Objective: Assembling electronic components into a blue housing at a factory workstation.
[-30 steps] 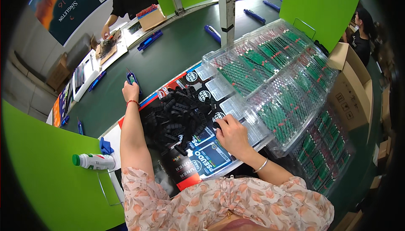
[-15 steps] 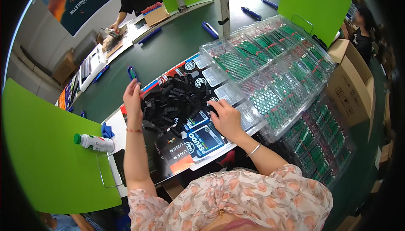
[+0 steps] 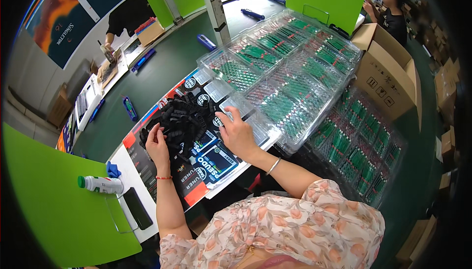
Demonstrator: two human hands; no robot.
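A heap of small black plastic pieces [image 3: 184, 121] lies on printed sheets [image 3: 219, 163] in front of me. At the heap's left edge is my left hand [image 3: 158, 150], fingers bent and a little apart, with no held thing visible. My right hand [image 3: 237, 134] hovers at the heap's right side, thumb and fingers spread, and nothing shows between them. Beyond the left hand, a blue casing with a green circuit board inside [image 3: 129, 108] rests on the dark green table.
Clear divided trays of green circuit boards [image 3: 290, 72] stand at the right, with more trays [image 3: 359, 146] below. An open carton [image 3: 388, 72] is beyond them. A white bottle [image 3: 101, 184], blue cloth [image 3: 113, 169] and phone [image 3: 137, 208] lie left. Another person [image 3: 120, 18] works across the table.
My left hand has come back from beside the blue casing to the black pieces. The casing stays on the table. My right hand remains by the heap, while the whole view has shifted.
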